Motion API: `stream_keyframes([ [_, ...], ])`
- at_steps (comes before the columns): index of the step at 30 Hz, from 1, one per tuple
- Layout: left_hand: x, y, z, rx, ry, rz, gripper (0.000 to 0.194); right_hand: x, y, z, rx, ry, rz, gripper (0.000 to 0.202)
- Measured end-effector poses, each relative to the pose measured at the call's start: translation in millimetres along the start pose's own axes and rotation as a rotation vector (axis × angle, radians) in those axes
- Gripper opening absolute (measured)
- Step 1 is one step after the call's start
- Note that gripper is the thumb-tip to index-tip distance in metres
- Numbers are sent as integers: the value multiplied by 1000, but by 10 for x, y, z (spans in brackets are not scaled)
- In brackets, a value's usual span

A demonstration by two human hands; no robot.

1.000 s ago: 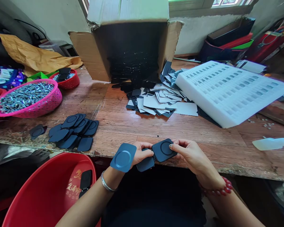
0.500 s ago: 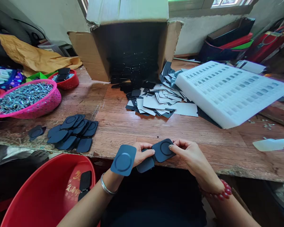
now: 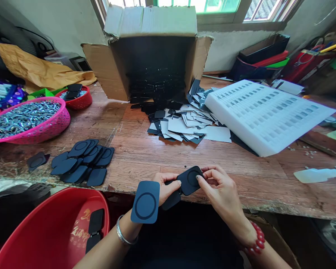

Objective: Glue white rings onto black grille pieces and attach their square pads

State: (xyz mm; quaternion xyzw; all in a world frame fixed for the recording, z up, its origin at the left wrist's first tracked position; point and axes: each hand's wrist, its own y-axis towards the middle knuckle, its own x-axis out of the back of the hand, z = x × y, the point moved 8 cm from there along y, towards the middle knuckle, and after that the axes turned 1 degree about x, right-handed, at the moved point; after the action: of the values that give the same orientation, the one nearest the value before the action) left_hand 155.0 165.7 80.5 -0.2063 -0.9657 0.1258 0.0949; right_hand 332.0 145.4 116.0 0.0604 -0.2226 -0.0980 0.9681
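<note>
Both hands (image 3: 193, 186) pinch matte rounded-sq. pad (image 3: 190, 180).

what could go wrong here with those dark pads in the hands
The left hand grips several dark pads at once beyond the table edge, so one might slip to the floor. The right hand pinches only a corner of the ringed pad, which could bend.

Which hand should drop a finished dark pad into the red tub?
Probably the left hand: the red tub sits on its side, and it already holds several dark pads. The right hand is farther.
</note>
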Motion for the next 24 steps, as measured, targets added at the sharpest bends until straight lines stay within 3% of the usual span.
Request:
stream_keyframes([
  [5,-2,-25,-72,-12,-3,5,26,12,-21,138,174,-195,-25,24],
  [9,-22,-48,-62,-52,-35,40,25,-8,-65,301,346,-566,-4,28],
  [12,3,-71,-49,-67,-40,-3,25,-40,-85,397,456,-818,6,38],
  [15,-3,-83,-56,-65,-79,-40,27,-43,-87,468,512,-924,-45,45],
  [17,-36,-87,-75,-69,-97,-38,26,-42,-85,496,525,-948,-78,46],
  [20,7,-119,-120,-95,-80,-127,24,-25,-62,481,504,-962,-102,50],
  [22,61,-152,-143,-112,-79,-184,24,35,-12,417,421,-924,-129,57],
  [24,67,-155,-118,-102,-106,-154,25,70,57,304,296,-778,-101,67],
])
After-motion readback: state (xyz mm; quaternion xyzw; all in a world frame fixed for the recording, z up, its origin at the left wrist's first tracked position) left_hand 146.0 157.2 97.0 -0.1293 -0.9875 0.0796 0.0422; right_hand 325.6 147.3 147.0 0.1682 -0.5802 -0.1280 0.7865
